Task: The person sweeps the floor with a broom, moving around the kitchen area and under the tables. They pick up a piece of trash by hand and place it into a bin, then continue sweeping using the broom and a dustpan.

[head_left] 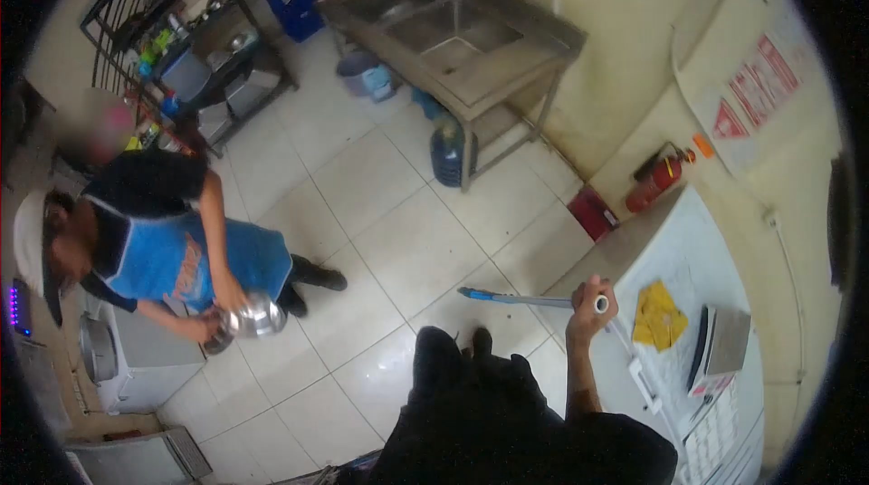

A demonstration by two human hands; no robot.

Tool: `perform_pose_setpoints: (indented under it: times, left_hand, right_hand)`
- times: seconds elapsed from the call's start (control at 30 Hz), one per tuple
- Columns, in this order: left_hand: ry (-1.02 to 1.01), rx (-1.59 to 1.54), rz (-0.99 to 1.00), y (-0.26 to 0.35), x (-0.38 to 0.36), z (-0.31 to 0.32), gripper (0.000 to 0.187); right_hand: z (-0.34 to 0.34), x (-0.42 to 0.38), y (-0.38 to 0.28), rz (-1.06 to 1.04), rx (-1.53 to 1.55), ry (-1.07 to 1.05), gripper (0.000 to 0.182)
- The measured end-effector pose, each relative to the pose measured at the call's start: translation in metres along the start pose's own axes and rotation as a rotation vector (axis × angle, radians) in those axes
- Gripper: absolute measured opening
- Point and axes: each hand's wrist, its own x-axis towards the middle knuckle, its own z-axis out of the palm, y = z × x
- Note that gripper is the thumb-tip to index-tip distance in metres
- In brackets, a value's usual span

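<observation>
My right hand (590, 308) is wrapped round the upper end of a long-handled pole (539, 301), close beside the white chest-like unit. The pole's round, pale top end shows at my fist. It runs down to the left to a blue lower end (480, 295) over the floor tiles; the kind of tool is not clear. My left hand is out of view. Below the pole, my dark clothing and shoes fill the bottom middle.
On the left a person in a blue apron (172, 254) holds a shiny metal bowl (258, 316). A yellow cloth (659, 316) and a scale (720, 351) lie on the white unit (670, 259). Farther off stand a steel sink (489, 59), a water jug (450, 157) and a fire extinguisher (654, 182).
</observation>
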Motion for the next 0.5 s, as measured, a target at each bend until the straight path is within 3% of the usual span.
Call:
perform_pose_setpoints:
  times: [0.1, 0.27, 0.4, 0.5]
  left_hand:
    - [0.070, -0.074, -0.172, 0.019, 0.029, -0.053, 0.033]
    - [0.139, -0.135, -0.282, 0.052, 0.148, -0.158, 0.033]
    - [0.130, -0.157, -0.179, 0.126, 0.291, -0.239, 0.033]
    - [0.164, -0.130, 0.032, 0.197, 0.434, -0.305, 0.034]
  right_hand:
    - [0.128, 0.042, 0.022, 0.036, 0.134, -0.129, 0.031]
    - [0.334, 0.083, 0.052, -0.051, -0.047, -0.201, 0.031]
    - [0.502, 0.098, 0.059, -0.145, -0.055, -0.148, 0.032]
    - [0.608, 0.116, 0.060, -0.123, -0.038, -0.143, 0.032]
